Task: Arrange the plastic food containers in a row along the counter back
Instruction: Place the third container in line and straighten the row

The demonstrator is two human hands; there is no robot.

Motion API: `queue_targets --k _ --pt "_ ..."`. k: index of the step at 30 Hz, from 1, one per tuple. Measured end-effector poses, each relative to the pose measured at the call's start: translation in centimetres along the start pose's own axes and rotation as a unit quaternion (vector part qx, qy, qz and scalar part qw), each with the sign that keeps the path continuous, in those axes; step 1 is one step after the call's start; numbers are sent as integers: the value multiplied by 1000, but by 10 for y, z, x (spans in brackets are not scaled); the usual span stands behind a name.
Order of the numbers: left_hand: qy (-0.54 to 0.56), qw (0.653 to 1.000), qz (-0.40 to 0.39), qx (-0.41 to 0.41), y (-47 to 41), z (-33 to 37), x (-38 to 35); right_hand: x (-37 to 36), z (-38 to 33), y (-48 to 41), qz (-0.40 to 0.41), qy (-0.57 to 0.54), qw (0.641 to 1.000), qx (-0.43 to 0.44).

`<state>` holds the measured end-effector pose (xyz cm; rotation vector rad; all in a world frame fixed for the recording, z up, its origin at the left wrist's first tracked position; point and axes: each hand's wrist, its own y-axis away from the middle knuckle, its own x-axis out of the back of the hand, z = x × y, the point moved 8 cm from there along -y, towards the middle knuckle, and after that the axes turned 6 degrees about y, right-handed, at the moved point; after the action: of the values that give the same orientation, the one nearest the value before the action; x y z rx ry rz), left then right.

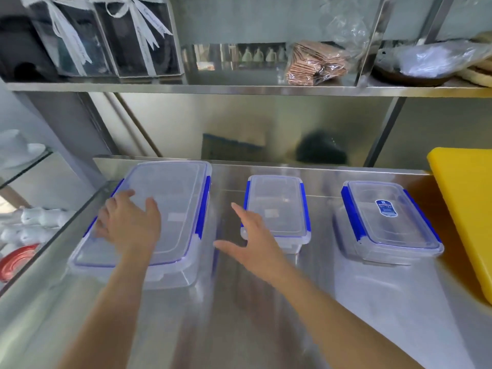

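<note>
On the steel counter [266, 302] three clear lidded plastic containers with blue clips stand in a row, the left hand [130, 222] spread flat on the large one [175, 203], the right hand [255, 243] open, empty, beside the middle one [279, 206], the labelled one [386, 219] rightmost.

Commercial-style kitchen or food-prep room. Stainless steel counter [266, 315] with steel backsplash, steel shelf [239, 89] overhead on metal uprights. Clear plastic food containers [277, 209] with blue clips on the counter, yellow cutting board [466, 214] at right. Bagged crackers or wafers [316, 62] and ribboned gift boxes [106, 35] on the shelf.
</note>
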<state>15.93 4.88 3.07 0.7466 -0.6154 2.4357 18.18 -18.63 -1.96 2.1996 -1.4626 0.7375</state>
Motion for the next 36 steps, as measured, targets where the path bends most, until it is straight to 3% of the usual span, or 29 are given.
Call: queue_targets --k 4,8,11,18,31,36 --pt "-40 984 -57 165 -23 -81 18 -66 -26 1 -130 -38 991 17" --pt "46 974 -92 202 -29 -126 17 -93 -32 -2 -135 -37 990 12" --pt "95 968 -115 202 -33 -137 12 -101 -35 -3 -134 -27 991 -5" --pt "95 976 -119 156 -48 -135 19 -117 -44 -15 -92 37 995 -3" --pt "74 977 -156 124 -67 -138 20 -128 -53 -24 -91 109 990 -18" --pt "-17 983 -163 88 -58 -120 24 -107 -56 -7 -106 150 982 -33"
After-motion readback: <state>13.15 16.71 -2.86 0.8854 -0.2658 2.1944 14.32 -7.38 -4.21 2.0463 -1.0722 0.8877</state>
